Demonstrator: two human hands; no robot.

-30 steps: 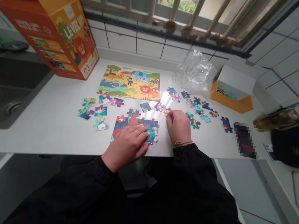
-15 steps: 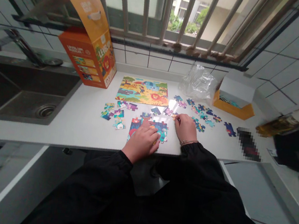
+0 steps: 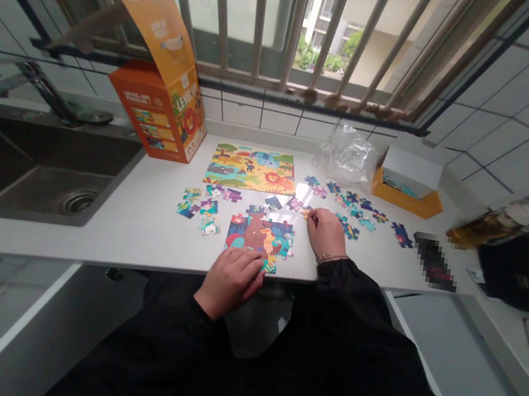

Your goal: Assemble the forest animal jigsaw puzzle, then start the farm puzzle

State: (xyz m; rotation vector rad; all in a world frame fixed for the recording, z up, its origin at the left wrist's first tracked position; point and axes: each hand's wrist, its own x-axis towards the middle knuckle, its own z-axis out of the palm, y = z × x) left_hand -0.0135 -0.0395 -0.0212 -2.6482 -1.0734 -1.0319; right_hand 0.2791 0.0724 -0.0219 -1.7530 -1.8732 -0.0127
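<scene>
A partly joined jigsaw block [image 3: 261,236] lies at the near edge of the white counter [image 3: 138,231]. My left hand [image 3: 233,279] rests at the counter's edge with curled fingers touching the block's lower rim. My right hand [image 3: 325,232] lies to the block's right, its fingertips pinched on a small puzzle piece [image 3: 307,213]. Loose pieces lie left [image 3: 200,204] and right [image 3: 357,211] of the block. A colourful reference picture [image 3: 251,169] lies flat behind them.
An orange puzzle box [image 3: 163,105] with its lid up stands at the back left, beside a dark sink [image 3: 33,168]. A crumpled clear bag [image 3: 348,154] and an orange tray with a white lid [image 3: 410,184] sit at the back right. A bottle [image 3: 496,224] lies far right.
My left hand has drawn back from on top of the joined block to its near edge, uncovering it. My right hand has stayed put. The head camera has tilted up and back.
</scene>
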